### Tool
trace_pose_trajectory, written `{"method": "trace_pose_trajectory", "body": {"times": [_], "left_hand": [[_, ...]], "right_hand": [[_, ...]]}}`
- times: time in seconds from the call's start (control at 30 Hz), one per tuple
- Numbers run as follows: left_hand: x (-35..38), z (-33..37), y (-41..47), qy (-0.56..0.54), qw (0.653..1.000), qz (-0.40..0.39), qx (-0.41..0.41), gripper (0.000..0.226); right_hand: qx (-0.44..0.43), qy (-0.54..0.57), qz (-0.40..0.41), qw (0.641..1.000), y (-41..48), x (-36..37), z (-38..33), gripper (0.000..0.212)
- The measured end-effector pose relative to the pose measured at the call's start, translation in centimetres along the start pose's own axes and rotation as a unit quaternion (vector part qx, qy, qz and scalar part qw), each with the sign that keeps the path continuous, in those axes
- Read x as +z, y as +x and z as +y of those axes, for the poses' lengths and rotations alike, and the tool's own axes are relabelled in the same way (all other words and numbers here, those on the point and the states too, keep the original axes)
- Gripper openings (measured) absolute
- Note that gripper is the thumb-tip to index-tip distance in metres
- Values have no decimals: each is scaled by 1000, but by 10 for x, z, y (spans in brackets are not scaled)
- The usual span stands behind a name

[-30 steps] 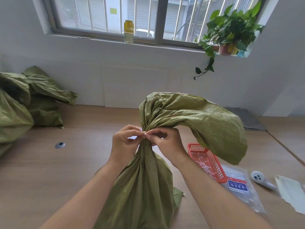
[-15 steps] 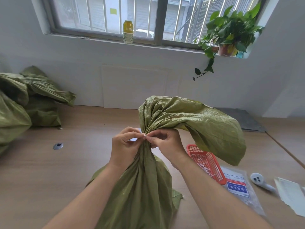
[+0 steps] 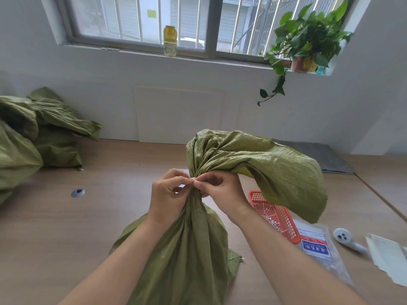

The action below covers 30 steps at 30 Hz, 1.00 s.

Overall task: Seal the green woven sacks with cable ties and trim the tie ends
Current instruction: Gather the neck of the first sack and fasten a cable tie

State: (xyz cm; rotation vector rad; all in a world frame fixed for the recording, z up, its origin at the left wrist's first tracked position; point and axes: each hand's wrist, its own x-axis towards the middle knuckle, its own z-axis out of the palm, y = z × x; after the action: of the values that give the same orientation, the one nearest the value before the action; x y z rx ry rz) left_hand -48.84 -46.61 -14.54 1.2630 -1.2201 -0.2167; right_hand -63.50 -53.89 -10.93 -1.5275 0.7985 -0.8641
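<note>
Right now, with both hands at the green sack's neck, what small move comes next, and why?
Probably pull snug the small white piece, likely a cable tie, showing between the fingertips. The left hand and right hand both pinch it at the gathered neck of the green woven sack. Its lock is hidden.

One left hand (image 3: 168,195), one right hand (image 3: 221,191), one basket (image 3: 256,195) — one plant (image 3: 308,34)

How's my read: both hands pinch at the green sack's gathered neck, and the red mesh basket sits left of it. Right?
Not quite. The head view shows the left hand and right hand pinching at the gathered neck of the green sack, but the red mesh basket sits right of it, not left.
</note>
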Motion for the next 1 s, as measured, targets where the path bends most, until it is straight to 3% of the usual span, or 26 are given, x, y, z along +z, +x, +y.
{"method": "trace_pose_trajectory", "body": {"times": [0.13,0.27,0.37,0.5,0.57,0.73,0.87,0.93,1.0], "left_hand": [[-4,8,0,-43,993,-71,-85,17],[-9,22,9,-132,967,-73,-204,11],[-13,24,14,-50,975,-113,-185,9],[-14,29,15,83,977,-171,-93,16],[-15,35,13,91,977,-183,-57,19],[-21,35,3,-71,973,-153,-159,23],[-30,34,1,-258,930,-112,-236,21],[-31,33,-3,-273,922,-114,-250,18],[-32,34,-2,-206,939,-130,-244,14]], "right_hand": [[-61,-35,47,996,-3,-4,11,15],[-156,-144,69,975,-7,-2,17,7],[-235,-228,68,942,-9,-1,17,4],[-296,-295,69,906,-13,2,18,6],[-328,-342,82,877,-15,1,17,6],[-352,-372,76,856,-17,-5,17,5],[-351,-380,62,854,-9,-13,19,3],[-343,-377,55,858,-8,-13,22,2],[-340,-372,55,862,-8,-12,25,2]]}}
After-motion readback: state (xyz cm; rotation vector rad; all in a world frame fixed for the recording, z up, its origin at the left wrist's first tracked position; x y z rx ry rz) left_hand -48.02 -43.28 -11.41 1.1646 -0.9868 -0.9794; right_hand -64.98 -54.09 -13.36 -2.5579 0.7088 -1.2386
